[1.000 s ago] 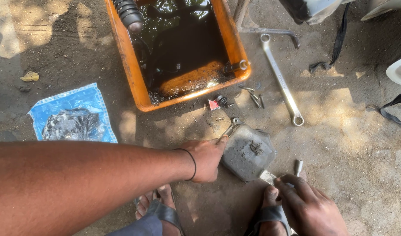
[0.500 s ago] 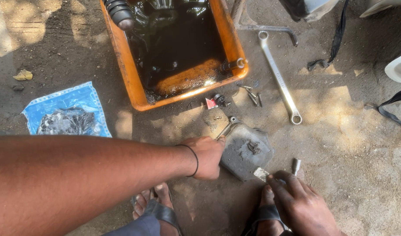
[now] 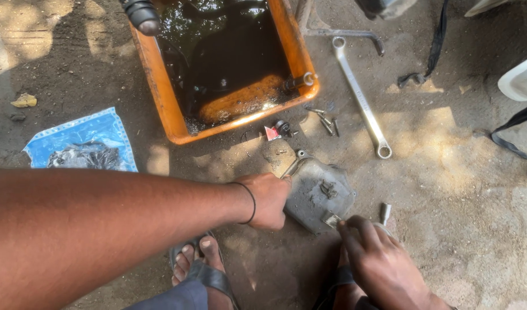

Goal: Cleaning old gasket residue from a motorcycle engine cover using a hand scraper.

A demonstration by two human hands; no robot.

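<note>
- A blue plastic bag (image 3: 82, 143) is lying far to my left on the dirt ground (image 3: 458, 189), well apart from what I am handling
- My left hand (image 3: 269, 200) is curling into a loose fist against the left edge of the grey metal cover (image 3: 319, 192), which looks like a way of pinning it flat so it does not slide
- The orange tub (image 3: 166, 97) of dark oily liquid is sitting just above the cover, near enough for dipping parts
- A few small bolts (image 3: 327, 123) are lying between the tub and the cover
- The cover itself is resting flat on the ground in front of my sandalled feet
- My right hand (image 3: 378, 264) is pinching, fingers together, at a small pale piece on the cover's lower edge; what it is I cannot tell
- A long spanner (image 3: 360, 97) is lying to the right, untouched
</note>
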